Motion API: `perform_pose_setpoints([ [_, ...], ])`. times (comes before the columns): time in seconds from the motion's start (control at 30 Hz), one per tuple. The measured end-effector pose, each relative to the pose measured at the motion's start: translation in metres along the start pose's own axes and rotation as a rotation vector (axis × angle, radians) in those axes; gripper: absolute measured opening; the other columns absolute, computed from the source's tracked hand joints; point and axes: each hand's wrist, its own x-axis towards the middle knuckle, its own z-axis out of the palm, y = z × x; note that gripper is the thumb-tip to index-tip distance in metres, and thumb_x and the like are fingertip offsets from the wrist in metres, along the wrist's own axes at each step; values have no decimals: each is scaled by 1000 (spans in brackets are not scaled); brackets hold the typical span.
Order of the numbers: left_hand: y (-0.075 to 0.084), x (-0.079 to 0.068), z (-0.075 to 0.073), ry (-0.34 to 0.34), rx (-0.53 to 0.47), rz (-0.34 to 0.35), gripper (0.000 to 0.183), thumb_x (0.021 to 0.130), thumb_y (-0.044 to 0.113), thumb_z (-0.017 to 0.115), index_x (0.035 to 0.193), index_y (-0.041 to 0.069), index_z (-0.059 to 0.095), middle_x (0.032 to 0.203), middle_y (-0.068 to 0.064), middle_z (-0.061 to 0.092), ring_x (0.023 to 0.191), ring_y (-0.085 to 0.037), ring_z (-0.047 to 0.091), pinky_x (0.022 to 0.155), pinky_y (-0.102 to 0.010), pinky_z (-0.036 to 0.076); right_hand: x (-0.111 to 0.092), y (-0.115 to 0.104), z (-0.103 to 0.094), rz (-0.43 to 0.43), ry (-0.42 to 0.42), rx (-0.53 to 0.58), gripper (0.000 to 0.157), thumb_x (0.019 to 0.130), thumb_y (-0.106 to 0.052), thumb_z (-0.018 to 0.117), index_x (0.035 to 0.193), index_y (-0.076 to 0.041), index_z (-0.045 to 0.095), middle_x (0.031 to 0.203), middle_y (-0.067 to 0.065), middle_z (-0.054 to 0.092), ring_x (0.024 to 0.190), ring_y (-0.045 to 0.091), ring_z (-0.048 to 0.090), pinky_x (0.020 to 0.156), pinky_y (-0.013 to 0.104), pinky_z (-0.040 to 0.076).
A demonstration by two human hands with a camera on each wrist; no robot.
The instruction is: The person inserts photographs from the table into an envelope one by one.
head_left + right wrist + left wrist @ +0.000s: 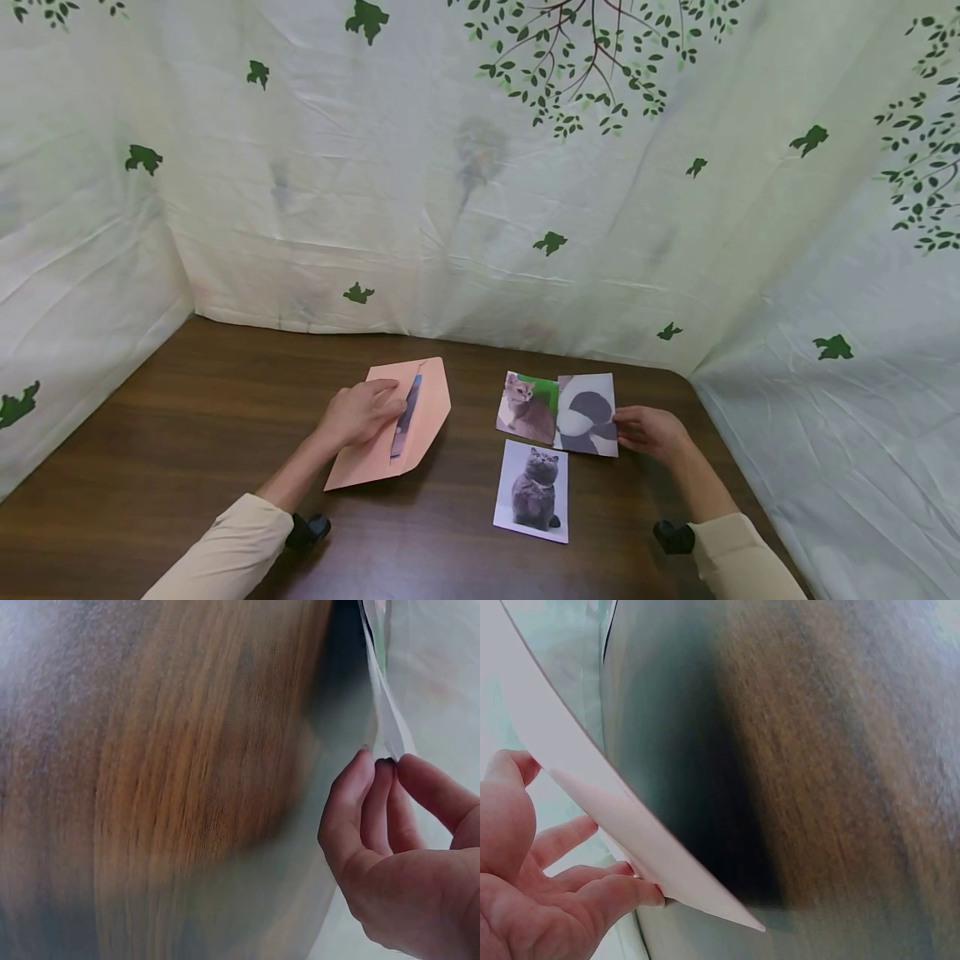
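Grey-and-white photo on table, probably light, thin, creases easily: take by edges. Right grip pinches its 3 o'clock edge; photo sits at that grip's 9 o'clock. Pink envelope, likely light, floppy paper, hold lightly; left grip clamped on it, envelope extending toward 3 o'clock.

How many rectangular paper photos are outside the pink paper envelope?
3: brown-cat photo, back left; grey-and-white photo, in the right hand; grey-cat photo, in front. The envelope may hide more.
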Motion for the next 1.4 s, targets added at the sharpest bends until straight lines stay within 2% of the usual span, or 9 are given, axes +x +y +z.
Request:
perform_pose_setpoints([
  [0.3,2,-1,-1,-10,5,-14,52,101,35,52,140,2,59,140,-24,60,127,-51,55,103,-60,43,0,3,-5,-21,-4,-35,35,100,-9,58,126,14,57,88,3,73,80,16,69,73,29,59],
  [0.6,3,-1,-2,-4,13,-7,51,101,34,52,140,2,59,140,-23,60,126,-51,55,103,-60,43,-4,-1,-12,-23,-25,-54,42,101,-8,57,136,14,51,91,4,73,82,16,69,76,30,60],
  [0.83,4,-1,-2,-9,-1,-16,52,101,35,52,140,2,59,141,-24,59,128,-52,54,103,-61,43,-5,-7,-16,-46,-49,-47,41,98,1,56,136,16,50,90,3,71,80,14,69,74,28,60],
  [1.13,3,-1,-2,-3,-2,-6,52,101,35,53,140,1,59,140,-24,60,126,-53,55,102,-62,43,-8,-15,-22,-78,-73,-54,44,98,3,54,138,18,44,89,2,71,79,12,69,74,26,60],
  [1.4,2,-1,-2,3,6,8,51,101,34,53,139,1,60,140,-24,60,127,-52,55,103,-61,43,-9,-23,-17,-92,-63,-48,39,97,2,57,134,14,52,91,3,70,78,13,69,74,26,60],
])
